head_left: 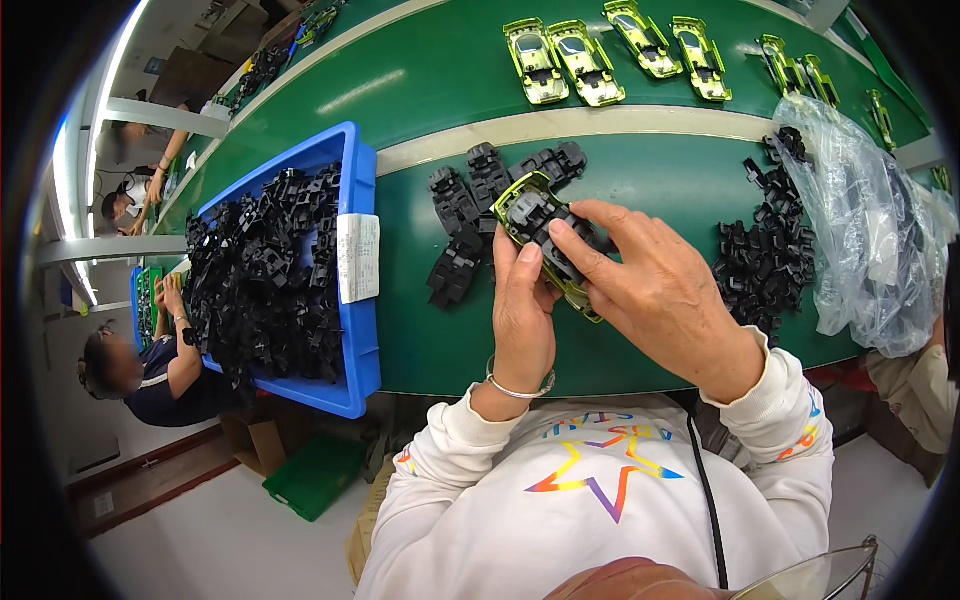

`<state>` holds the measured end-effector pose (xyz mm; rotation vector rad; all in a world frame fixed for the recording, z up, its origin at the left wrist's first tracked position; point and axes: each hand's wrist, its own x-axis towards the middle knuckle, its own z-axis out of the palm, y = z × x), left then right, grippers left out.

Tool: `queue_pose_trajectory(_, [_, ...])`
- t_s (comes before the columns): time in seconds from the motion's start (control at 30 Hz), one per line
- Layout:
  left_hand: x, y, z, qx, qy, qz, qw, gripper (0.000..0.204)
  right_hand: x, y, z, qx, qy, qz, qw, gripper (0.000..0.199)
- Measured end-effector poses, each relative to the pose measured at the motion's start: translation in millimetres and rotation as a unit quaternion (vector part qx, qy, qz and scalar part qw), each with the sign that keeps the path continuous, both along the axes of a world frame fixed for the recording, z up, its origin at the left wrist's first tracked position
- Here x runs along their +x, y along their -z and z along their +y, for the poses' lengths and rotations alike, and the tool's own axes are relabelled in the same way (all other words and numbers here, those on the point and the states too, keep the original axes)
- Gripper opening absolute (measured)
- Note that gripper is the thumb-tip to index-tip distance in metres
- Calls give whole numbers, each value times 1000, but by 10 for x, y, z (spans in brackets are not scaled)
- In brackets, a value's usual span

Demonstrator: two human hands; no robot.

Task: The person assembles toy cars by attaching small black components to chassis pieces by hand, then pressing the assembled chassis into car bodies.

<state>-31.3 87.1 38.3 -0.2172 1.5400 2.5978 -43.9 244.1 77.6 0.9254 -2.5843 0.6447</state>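
My left hand (pixel 524 330) is closed round the near left side of a lime-green toy car body (pixel 582 300), held tilted above the bench with its hollow underside up. A black plastic car interior part (pixel 530 214) sits in the body. My right hand (pixel 655 275) is closed on this part from the right, thumb and forefinger on it; how fully it is seated cannot be made out. Just behind and left of my hands lie several similar black interior parts (pixel 455 268) on the green bench top (pixel 440 345).
At left stands a blue bin (pixel 362 345) heaped with black parts. On the right, small black pieces (pixel 765 255) lie beside a clear plastic bag (pixel 865 250). Beyond a pale strip (pixel 600 122), several lime-green car bodies (pixel 585 65) rest. Another person (pixel 165 365) works at far left.
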Motion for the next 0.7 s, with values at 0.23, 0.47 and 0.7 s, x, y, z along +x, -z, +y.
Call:
queue_pose_trajectory(0.23, [1,-56,9,50,12,14,999,46,63,-26,-44,-149,17,-152,977,52])
queue_pose_trajectory(0.47, [23,-41,1,46,5,23,999,46,117,15,-115,-162,34,-130,978,53])
queue_pose_trajectory(0.7, [49,-91,-5,51,10,20,998,46,117,52,-121,-141,23,-61,988,54])
